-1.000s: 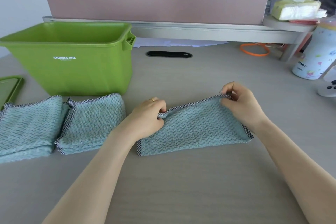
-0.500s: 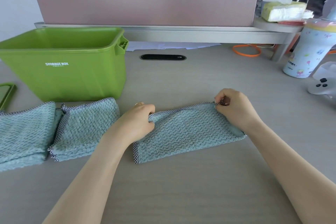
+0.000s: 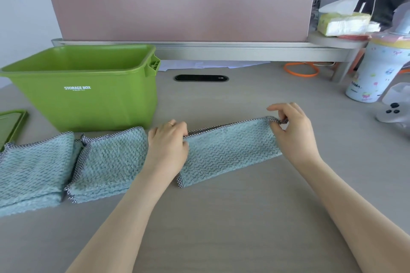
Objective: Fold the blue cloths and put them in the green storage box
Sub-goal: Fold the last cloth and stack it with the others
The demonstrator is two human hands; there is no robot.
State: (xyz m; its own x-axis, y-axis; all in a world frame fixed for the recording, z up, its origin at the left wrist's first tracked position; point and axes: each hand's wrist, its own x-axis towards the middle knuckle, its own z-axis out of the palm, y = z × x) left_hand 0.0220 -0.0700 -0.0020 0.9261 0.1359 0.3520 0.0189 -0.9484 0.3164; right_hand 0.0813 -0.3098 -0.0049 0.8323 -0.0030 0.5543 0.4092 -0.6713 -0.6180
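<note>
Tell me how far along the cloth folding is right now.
Two folded cloths lie on the desk in front of the green storage box. The left hand and right hand pinch the far edge of a third cloth, folded in half. No cloth shows inside the box from here, so boxing remains.

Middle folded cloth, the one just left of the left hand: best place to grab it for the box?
Probably the near folded edge of the middle folded cloth, coming from the front, thumb on top, fingers underneath. The layers stack flush there, so one pinch catches them all; its checkered hems on the far and left sides are loose edges. The green storage box stands directly behind it.
</note>
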